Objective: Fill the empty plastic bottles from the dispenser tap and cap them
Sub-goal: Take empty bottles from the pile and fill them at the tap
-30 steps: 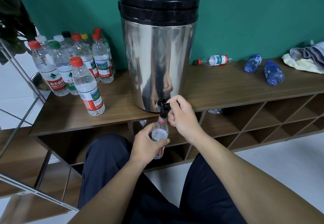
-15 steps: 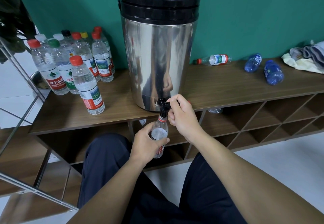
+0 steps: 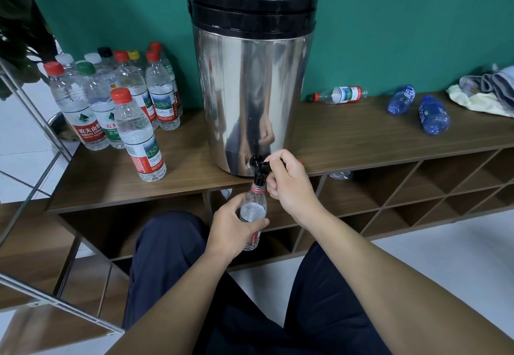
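Green wall behind, a long wooden shelf unit (image 3: 361,137) with open cubbies below, pale tiled floor. On the shelf top, near its front edge, a tall steel dispenser (image 3: 250,98) with a black lid (image 3: 253,4). Low on its front, a black tap (image 3: 258,167) jutting past the shelf edge.

Left hand (image 3: 233,229) wrapped around a clear plastic bottle (image 3: 253,212), fingers and thumb curled round its body, holding it upright below the shelf edge with its uncapped mouth right under the tap spout. Red collar at the bottle neck, red label partly hidden by the fingers. Water level inside not clear enough to tell.

Right hand (image 3: 289,185) at the tap, thumb and fingers pinched on the black tap lever (image 3: 268,163).

Left of the dispenser, a cluster of capped bottles (image 3: 116,96) standing upright, mostly red caps, with white, green, yellow and black among them; one red-capped bottle (image 3: 137,137) standing apart in front, nearest the shelf edge. Right of the dispenser, against the wall, a clear bottle lying on its side (image 3: 339,95) with a red cap. Further right, two blue bottles (image 3: 417,110) lying down, well apart from the dispenser. At the far right end, a heap of cloths (image 3: 484,90). Dark trousers in the foreground.
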